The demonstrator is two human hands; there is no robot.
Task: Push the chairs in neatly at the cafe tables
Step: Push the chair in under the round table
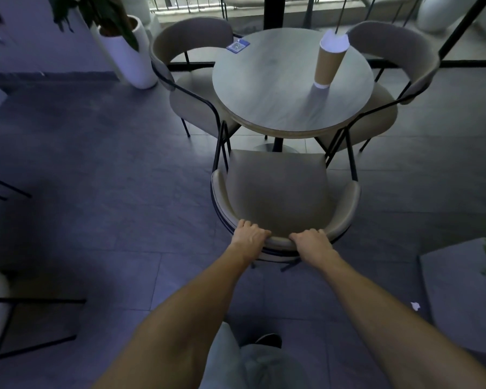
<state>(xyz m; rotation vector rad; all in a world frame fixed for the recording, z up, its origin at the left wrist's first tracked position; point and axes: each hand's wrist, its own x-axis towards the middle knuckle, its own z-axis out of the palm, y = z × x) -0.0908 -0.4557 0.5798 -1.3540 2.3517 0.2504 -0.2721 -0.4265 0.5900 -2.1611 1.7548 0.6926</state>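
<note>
Chair (278,192) backrest clasped in curled grips of left hand (250,234) and right hand (312,244); hard push could jolt worktop (270,88), toppling cup (330,63).

Beige chair (278,192) (black frame), upright, seat facing round table (267,88)

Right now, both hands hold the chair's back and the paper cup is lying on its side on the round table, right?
No. The head view shows the paper cup standing upright on the round table. The left hand and right hand do hold the chair's back.
</note>
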